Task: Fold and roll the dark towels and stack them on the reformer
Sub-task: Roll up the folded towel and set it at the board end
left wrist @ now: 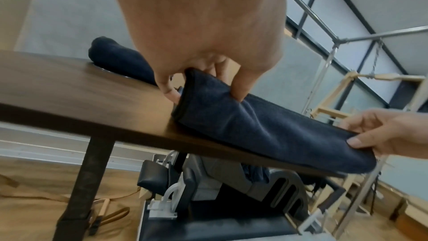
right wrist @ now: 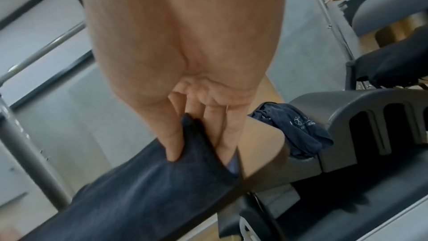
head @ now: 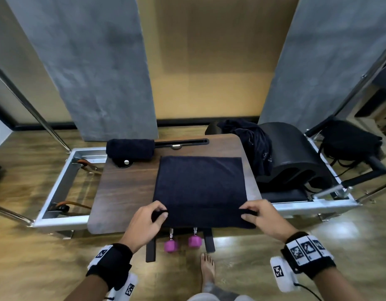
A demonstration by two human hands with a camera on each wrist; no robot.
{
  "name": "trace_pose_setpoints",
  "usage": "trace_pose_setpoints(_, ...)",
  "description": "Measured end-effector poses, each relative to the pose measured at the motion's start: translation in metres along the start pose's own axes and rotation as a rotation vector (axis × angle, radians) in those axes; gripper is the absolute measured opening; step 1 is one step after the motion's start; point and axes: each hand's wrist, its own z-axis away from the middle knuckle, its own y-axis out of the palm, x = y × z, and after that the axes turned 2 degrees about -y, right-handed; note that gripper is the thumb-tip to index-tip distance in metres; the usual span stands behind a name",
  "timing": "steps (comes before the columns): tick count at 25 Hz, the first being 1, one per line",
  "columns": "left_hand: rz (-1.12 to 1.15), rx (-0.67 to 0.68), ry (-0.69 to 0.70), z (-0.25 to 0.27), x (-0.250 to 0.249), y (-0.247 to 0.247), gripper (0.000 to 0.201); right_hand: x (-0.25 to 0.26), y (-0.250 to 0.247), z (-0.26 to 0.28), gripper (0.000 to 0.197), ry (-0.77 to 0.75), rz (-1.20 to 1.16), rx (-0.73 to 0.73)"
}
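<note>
**Both hands pinched the near fold of the towel on the board**

Take the wooden board (head: pixel 122 187) lying across the reformer (head: pixel 57 185) as your landmark. At its far left corner lay a rolled dark towel (head: pixel 130 149). Spread flat over the board's right half was the dark towel (head: pixel 199 181) you were working, its near edge doubled back into a thick fold at the board's front edge. Your left hand (head: pixel 144 222) pinched the left end of that fold, thumb under and fingers (left wrist: pixel 238 87) over. Your right hand (head: pixel 261 216) pinched the right end the same way. Just off the board's far right corner, a crumpled heap of dark towels (head: pixel 252 144) rested against the black arc barrel (head: pixel 294 157). Below the board's front edge hung two pink dumbbells (head: pixel 183 243).
</note>
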Motion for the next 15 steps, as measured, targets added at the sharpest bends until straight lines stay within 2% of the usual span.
trace_pose_setpoints(3,0.120,-0.085,-0.023,-0.032,-0.006,-0.009,0.023,0.007,-0.018,-0.027,0.021,0.058,-0.244,-0.106)
trace_pose_setpoints(6,0.135,-0.162,-0.021,-0.077,-0.015,-0.019,0.029,0.016,-0.033,-0.065,0.021,0.070,-0.402,-0.185)
trace_pose_setpoints(9,0.118,-0.220,-0.015,-0.125,-0.025,-0.025,0.020,0.019,-0.044,-0.105,0.024,0.068,-0.437,-0.230)
trace_pose_setpoints(13,0.076,-0.229,-0.063,-0.183,-0.029,-0.024,0.014,0.013,-0.054,-0.160,0.019,0.156,-0.477,-0.281)
trace_pose_setpoints(15,0.002,-0.208,-0.102,-0.204,-0.029,-0.017,0.021,0.006,-0.056,-0.181,0.018,0.211,-0.349,-0.317)
